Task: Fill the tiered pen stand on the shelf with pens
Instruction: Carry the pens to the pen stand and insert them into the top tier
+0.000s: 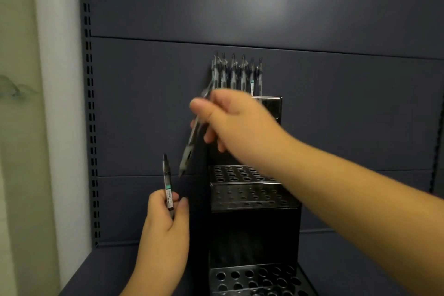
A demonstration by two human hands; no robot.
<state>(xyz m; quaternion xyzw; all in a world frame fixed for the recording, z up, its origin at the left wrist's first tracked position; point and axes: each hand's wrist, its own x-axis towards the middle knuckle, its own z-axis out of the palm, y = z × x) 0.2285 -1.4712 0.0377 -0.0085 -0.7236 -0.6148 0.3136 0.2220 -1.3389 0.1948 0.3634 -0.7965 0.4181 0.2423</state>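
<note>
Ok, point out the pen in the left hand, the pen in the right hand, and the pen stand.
Pen in left hand [167, 185], head view, on its labelled barrel.
Pen in right hand [189, 146], head view, on its lower barrel.
Pen stand [254, 230], head view, on its black front wall.

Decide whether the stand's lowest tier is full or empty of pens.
Empty as far as visible: the lowest tier shows only open holes, while pens stand only in the top tier.

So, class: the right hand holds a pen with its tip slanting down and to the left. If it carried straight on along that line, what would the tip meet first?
Probably nothing on the stand. The right hand tilts its pen down-left, past the left edge of the pen stand, toward the pen upright in the left hand. Depth is unclear, so it may pass it and reach the shelf.
</note>
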